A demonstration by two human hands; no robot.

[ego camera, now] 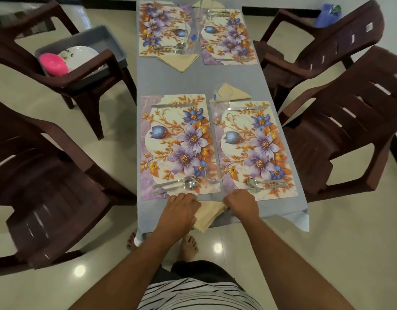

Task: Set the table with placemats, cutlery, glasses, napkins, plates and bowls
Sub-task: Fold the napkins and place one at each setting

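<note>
I am at the napkin step: my left hand [182, 209] and right hand [240, 204] both pinch the beige napkin [207, 214] at the near tabletop [193, 81] edge. Next, I think, it must lie flat beside the near left placemat [177, 144].

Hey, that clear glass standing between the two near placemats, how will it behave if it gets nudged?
The glass looks tall and narrow, so a high nudge would probably tip it. It appears empty, hence likely light. It straddles two placemat edges, so its footing may be slightly uneven.

Brown chairs [340, 139] — glossy (cream) floor [327, 253]
</note>
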